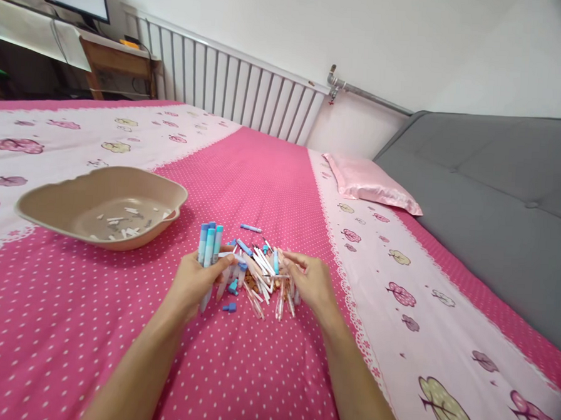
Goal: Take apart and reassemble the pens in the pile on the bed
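My left hand (206,275) is wrapped round several upright pens (210,244) with blue and teal ends. A pale pen part with a blue piece lies by its thumb and fingertip. My right hand (309,277) is at the right side of a pile, its fingers curled and thumb bent in. A thin whitish pen part (277,276) reaches out from its thumb tip. Between the hands lies the pile of loose pen parts (263,265): white sticks, clear tubes, blue pieces and small brown bits. A small blue piece (229,307) lies in front of it.
A beige basin (96,228) with small white pieces inside stands at the left on the pink dotted bedspread (253,371). One blue pen (251,228) lies behind the pile. A pink pillow (373,183) rests by the grey headboard (493,177). A radiator (231,76) lines the wall.
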Motion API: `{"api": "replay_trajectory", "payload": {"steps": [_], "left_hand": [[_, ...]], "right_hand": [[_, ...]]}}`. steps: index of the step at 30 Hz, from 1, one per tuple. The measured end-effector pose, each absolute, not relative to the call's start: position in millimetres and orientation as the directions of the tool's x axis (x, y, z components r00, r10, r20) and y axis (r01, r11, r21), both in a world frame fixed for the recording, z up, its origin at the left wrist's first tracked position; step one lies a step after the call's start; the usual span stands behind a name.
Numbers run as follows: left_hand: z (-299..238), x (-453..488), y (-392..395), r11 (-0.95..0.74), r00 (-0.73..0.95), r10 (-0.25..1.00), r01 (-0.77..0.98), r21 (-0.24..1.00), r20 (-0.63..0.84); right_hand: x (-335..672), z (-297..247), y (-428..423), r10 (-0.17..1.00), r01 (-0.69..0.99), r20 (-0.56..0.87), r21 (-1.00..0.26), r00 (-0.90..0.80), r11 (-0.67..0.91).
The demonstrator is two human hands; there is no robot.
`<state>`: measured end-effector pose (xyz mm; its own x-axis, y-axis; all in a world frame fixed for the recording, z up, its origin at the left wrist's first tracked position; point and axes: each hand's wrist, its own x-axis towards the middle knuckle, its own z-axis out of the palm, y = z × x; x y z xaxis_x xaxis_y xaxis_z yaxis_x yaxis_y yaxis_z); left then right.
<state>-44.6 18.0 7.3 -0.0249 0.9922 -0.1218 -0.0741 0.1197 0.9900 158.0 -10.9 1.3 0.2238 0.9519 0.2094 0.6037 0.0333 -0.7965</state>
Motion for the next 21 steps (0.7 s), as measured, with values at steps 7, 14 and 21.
{"api": "replay_trajectory", "payload": {"steps": [7,14,21], "left_hand": [[11.6,-35.3,3.2,0.070,0.475,0.877,0.038,0.997,-0.080],[8.3,-24.9,-3.9,0.133,0.584,0.807,-0.033,0.991,-0.088],[11.9,-30.3,-2.4,0.167,0.592,0.801,-0.069,0.984,-0.094]], "right_hand": [[131.9,12.9,-23.4,0.987,0.284,0.153,-0.946,-0.041,0.159],[119.1,13.4,-28.8,0.992,0.080,0.091,-0.992,-0.087,0.098],[120.3,13.6,-29.1,0.985,-0.050,0.101,-0.994,-0.137,0.095]]}}
